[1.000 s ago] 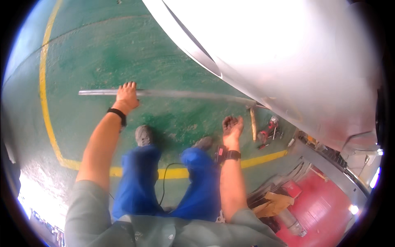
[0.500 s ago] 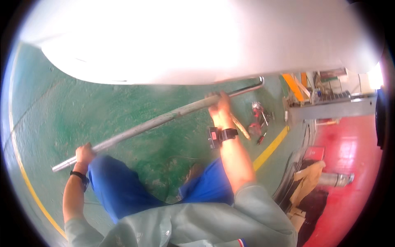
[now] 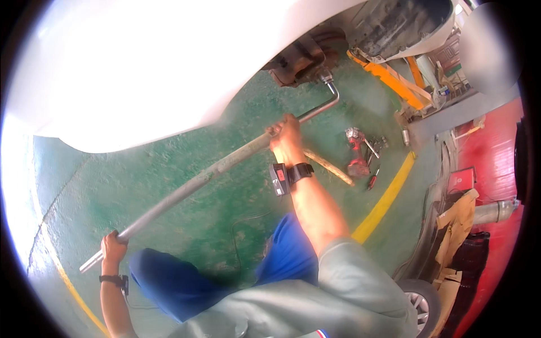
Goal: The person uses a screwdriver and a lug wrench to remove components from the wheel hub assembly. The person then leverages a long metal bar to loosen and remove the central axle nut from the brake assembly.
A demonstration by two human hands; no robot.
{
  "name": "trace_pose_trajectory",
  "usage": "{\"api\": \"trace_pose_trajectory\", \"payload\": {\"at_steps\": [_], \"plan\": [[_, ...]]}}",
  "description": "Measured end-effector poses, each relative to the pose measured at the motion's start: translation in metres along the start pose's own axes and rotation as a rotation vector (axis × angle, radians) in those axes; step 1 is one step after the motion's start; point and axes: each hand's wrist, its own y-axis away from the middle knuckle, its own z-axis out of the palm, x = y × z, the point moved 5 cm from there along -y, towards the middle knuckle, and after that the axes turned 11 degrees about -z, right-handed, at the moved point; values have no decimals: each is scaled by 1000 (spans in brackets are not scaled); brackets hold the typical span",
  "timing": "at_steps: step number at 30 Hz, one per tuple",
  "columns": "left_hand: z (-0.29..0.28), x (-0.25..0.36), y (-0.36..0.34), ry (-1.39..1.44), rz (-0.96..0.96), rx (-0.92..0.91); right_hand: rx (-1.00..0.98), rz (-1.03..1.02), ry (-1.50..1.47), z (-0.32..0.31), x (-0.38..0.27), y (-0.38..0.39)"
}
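A long grey metal pipe point(image 3: 208, 172) slants across in front of me, from low left to upper right. My left hand point(image 3: 114, 247) is closed round it near its lower left end. Farther up, my right hand point(image 3: 287, 138) grips the pipe at its upper end. From there a shiny L-shaped socket wrench point(image 3: 320, 109) sticks out. Its bent end meets a rusty brake and hub assembly point(image 3: 304, 61) under the white car body point(image 3: 169, 73). Whether the socket is fully seated I cannot tell.
On the green floor right of my right hand lie a wooden stick point(image 3: 329, 167), a red and black power tool point(image 3: 356, 152) and a screwdriver point(image 3: 374, 179). An orange lift arm point(image 3: 389, 79) stands beyond. At lower right are a wheel point(image 3: 420, 307) and cardboard point(image 3: 459, 219).
My view has shifted, bringing the brake assembly and the wrench's bent end into sight. The pipe's slant is steeper. Both hands keep their grip on it.
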Motion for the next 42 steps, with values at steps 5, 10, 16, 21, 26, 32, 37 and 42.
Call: {"api": "trace_pose_trajectory", "payload": {"at_steps": [5,10,16,21,26,32,37,42], "plan": [[-45,-3,23,-28,-46,96,132,-26,-41,7,-1,9],[-61,4,40,-78,-52,107,75,-19,-104,7,-1,7],[-76,7,38,-66,-21,213,12,27,-164,14,-6,12],[-101,11,51,-57,-73,194,29,12,-198,21,-16,27],[-121,9,62,-86,-107,230,-9,49,-245,19,-14,21],[-132,3,66,-104,-114,273,16,51,-278,25,-12,27],[-124,2,61,-102,-144,256,20,73,-291,28,-14,30],[-117,4,59,-67,-94,256,48,73,-235,19,-11,24]]}}
